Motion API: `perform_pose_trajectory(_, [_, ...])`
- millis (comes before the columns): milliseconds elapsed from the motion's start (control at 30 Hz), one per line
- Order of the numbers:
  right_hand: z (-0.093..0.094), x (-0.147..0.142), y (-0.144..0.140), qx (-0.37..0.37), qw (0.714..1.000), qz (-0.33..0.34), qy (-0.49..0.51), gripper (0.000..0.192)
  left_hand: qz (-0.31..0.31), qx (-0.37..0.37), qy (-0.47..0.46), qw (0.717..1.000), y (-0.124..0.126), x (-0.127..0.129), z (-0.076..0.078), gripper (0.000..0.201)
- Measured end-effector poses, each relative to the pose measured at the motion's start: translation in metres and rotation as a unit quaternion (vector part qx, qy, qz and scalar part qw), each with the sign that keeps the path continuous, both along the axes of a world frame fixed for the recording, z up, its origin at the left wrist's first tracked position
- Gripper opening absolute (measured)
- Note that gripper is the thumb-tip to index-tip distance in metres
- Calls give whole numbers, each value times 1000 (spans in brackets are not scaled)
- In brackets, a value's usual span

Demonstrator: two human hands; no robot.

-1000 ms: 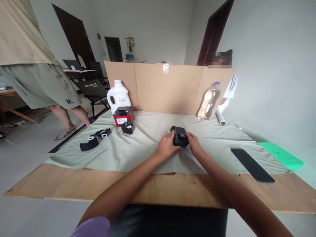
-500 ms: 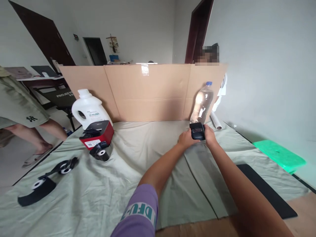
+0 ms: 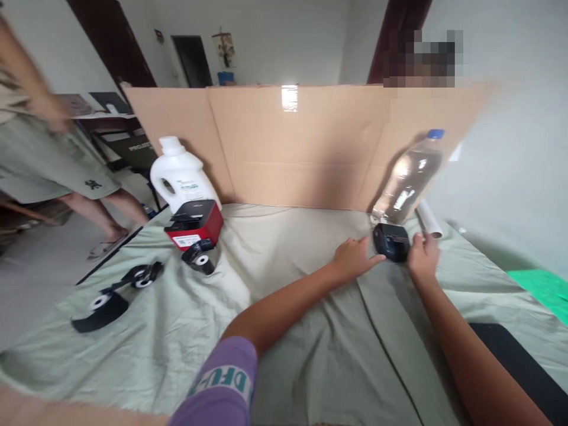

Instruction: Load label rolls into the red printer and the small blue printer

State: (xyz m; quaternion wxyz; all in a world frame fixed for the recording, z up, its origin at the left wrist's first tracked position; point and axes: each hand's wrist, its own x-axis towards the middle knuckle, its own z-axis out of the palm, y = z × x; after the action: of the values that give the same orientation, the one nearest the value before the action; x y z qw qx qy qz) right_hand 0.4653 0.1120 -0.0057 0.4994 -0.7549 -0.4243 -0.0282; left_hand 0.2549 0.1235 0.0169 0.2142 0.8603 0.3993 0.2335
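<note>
While the black device [image 3: 391, 242] seems to rest on the cloth [image 3: 284, 236], the bottle [image 3: 410, 180] at its one o'clock, it lies at two to three o'clock from the left hand [image 3: 354, 260], empty with thumb spread wide, and nine o'clock from the slightly nearer right hand [image 3: 423, 257], fingers curled, grip unclear. Its front apparently points toward six; no long axis is readable.

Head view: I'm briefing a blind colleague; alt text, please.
A person's left hand and right hand flank a black device on a pale green cloth, contact unclear, near a clear, blue-capped bottle. At the picture's left stand a white jug and a red box.
</note>
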Motion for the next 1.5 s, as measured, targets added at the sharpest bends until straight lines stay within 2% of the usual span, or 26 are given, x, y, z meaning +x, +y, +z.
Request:
perform_pose_trajectory(33, [8,-9,-4,36,998,-16,-50,56,-2,21,-17,1000,-5,-30,10,64])
perform_pose_trajectory(100, [25,-35,-9,107,985,6,-134,41,19,75,-54,996,-7,-109,35,51])
perform_pose_trajectory(133, [32,-52,-10,129,977,39,-165,34,54,103,-73,991,-4,-156,48,44])
perform_pose_trajectory(200, [42,-96,-6,150,964,128,-181,25,179,178,-120,960,8,-260,68,33])
perform_pose_trajectory(233, [44,-124,-1,147,958,180,-171,24,263,229,-151,925,16,-310,72,30])
perform_pose_trajectory(300, [42,-188,16,113,939,300,-120,24,448,314,-241,802,31,-396,68,35])
perform_pose_trajectory(367, [35,-259,40,87,907,410,-47,26,578,279,-373,671,44,-449,48,32])
perform_pose_trajectory(400, [31,-296,53,71,883,465,-12,27,590,219,-417,656,49,-463,34,28])
perform_pose_trajectory(433, [25,-332,66,49,859,510,22,30,583,162,-454,654,54,-470,19,25])
perform_pose_trajectory(533, [7,-429,102,-36,801,580,142,51,545,99,-475,684,63,-463,-17,25])
perform_pose_trajectory(600, [-6,-476,116,-86,770,602,194,78,503,68,-497,704,66,-453,-30,28])
perform_pose_trajectory(633, [-12,-494,120,-86,752,620,205,89,482,56,-512,709,66,-450,-33,31])
perform_pose_trajectory(700, [-21,-516,123,-56,733,646,206,104,451,47,-538,710,66,-446,-34,36])
perform_pose_trajectory(800, [-25,-522,121,-1,738,643,206,113,433,35,-554,710,65,-443,-27,37])
perform_pose_trajectory(900, [-14,-507,117,23,746,631,213,114,404,13,-545,735,64,-435,-10,38])
perform_pose_trajectory(1000, [6,-478,107,52,750,627,206,114,340,11,-547,765,58,-416,16,38])
perform_pose_trajectory(1100, [27,-435,85,76,774,602,182,111,267,38,-527,806,40,-382,38,38])
perform_pose_trajectory(1167, [34,-396,63,97,799,572,157,107,238,41,-495,835,21,-352,44,41])
perform_pose_trajectory(1267, [30,-330,22,102,838,524,113,103,200,-3,-461,865,-12,-298,33,54])
perform_pose_trajectory(1367, [12,-273,-24,58,877,469,83,96,140,-77,-450,878,-42,-251,6,64])
perform_pose_trajectory(1433, [1,-249,-51,37,891,445,82,94,117,-110,-449,879,-58,-231,-11,68])
perform_pose_trajectory(1500, [-7,-238,-71,28,896,433,89,94,105,-126,-446,880,-70,-220,-23,69])
